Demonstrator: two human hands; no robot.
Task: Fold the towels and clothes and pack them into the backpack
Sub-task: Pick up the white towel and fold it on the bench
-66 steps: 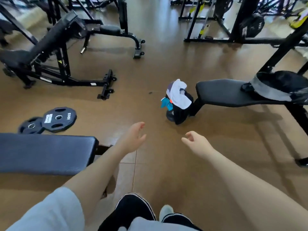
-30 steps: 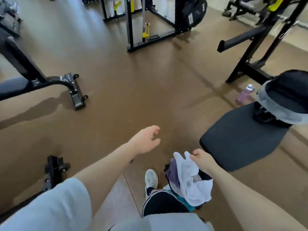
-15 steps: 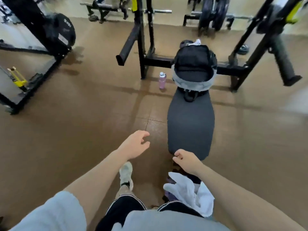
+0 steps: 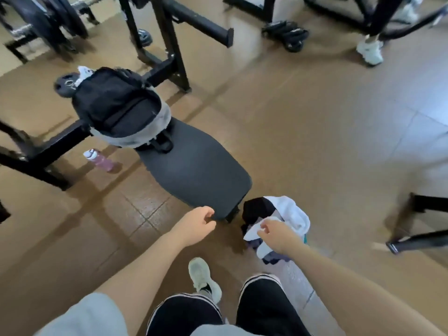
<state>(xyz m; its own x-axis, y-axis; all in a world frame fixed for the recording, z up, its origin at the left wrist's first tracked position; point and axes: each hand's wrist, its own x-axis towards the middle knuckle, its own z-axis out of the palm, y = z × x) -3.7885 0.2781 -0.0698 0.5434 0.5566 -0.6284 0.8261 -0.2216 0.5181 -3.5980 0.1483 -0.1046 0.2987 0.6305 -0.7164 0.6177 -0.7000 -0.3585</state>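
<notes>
A black backpack [image 4: 114,103] with a grey base lies on the far end of a dark bench pad [image 4: 194,170]. A pile of clothes and towels [image 4: 291,214], white, black and purple, sits on the floor at the bench's near end. My right hand [image 4: 277,235] hovers over the pile with fingers loosely curled, close to a white cloth; I cannot tell if it touches. My left hand [image 4: 197,224] hangs by the bench's near corner, loosely curled and holding nothing.
A pink water bottle [image 4: 99,160] lies on the floor left of the bench. Black rack frames [image 4: 169,49] stand behind the backpack. Another person's white shoe [image 4: 369,50] is at the far right. A black metal foot [image 4: 417,240] juts in at right.
I have walked up and turned; the bench now runs diagonally from upper left. The clothes pile has shifted from beneath my right arm to just ahead of my right hand.
</notes>
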